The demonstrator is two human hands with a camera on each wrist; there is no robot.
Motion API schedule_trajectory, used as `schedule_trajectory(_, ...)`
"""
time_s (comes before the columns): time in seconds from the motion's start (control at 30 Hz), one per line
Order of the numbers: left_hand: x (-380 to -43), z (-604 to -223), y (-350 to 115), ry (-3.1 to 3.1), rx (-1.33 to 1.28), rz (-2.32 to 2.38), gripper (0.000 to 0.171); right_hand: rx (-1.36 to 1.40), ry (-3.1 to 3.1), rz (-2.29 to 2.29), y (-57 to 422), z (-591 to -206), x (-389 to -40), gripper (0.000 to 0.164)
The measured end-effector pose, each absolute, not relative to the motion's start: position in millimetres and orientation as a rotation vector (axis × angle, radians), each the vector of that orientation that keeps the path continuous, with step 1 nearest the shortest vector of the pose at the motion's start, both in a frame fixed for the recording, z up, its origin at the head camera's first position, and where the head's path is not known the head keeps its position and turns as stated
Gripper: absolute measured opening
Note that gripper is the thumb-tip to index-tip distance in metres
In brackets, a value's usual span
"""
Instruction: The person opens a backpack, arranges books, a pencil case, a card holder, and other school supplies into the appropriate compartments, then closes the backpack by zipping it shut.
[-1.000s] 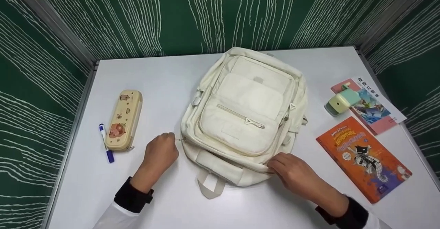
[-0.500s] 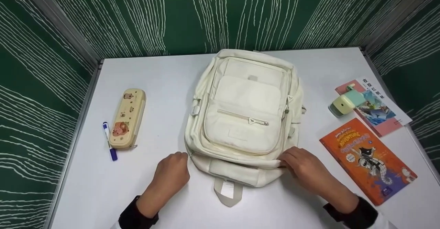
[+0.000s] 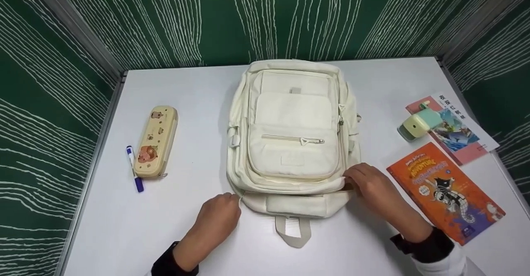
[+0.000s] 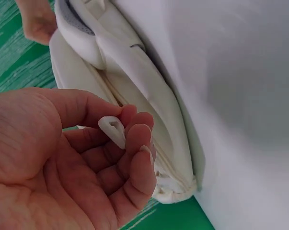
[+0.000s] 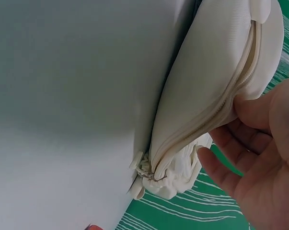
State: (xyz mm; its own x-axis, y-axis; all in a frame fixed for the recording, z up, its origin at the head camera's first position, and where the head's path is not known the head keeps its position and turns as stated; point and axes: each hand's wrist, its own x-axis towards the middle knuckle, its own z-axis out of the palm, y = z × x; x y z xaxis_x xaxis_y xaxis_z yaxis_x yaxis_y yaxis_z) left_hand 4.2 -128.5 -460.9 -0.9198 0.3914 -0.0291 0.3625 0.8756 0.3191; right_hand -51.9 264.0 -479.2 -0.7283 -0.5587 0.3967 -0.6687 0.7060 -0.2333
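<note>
A cream backpack (image 3: 295,112) lies front up on the white table, its grey loop handle (image 3: 295,240) toward me. At its near left corner my left hand (image 3: 219,217) pinches a white zipper pull (image 4: 106,127) between thumb and curled fingers, seen close in the left wrist view. My right hand (image 3: 374,187) pinches the fabric edge at the near right corner; beside its thumb the right wrist view shows the zipper (image 5: 225,103) with its sides parted. From the head view, the fingertips of both hands are partly hidden.
On the left lie a cream pencil case (image 3: 157,139) and a blue-and-white marker (image 3: 134,168). To the right are an orange book (image 3: 447,193), a pink-and-white book (image 3: 463,139) and a green-and-yellow pencil sharpener (image 3: 418,123). Green, white-streaked walls (image 3: 223,23) border the table.
The backpack has turned from slanted to nearly straight. My left hand has moved right and toward me with the zipper pull; the right hand has shifted right and slightly away from me, still gripping the edge.
</note>
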Motion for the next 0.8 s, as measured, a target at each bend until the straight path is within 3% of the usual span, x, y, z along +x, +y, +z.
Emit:
schedule_trajectory(0.2, 5, -462, -119, 2.921, 0.606, 0.564, 0.003, 0.911, -2.712, 0.444, 252, -466, -48, 0.034)
schedule_trajectory(0.43, 5, -463, -117, 2.947, 0.546, 0.672, 0.008, 1.134, -2.581, 0.531, 192, -456, -31, 0.039)
schedule_trajectory(0.6, 3, -465, -119, 3.009, 0.523, 0.699, 0.017, 1.21, -2.481, 0.429, 159, -464, -27, 0.031)
schedule_trajectory(0.8, -2, -466, -129, 3.095, 0.483, 0.709, 0.019, 1.189, -2.433, 0.357, 156, -471, -31, 0.025)
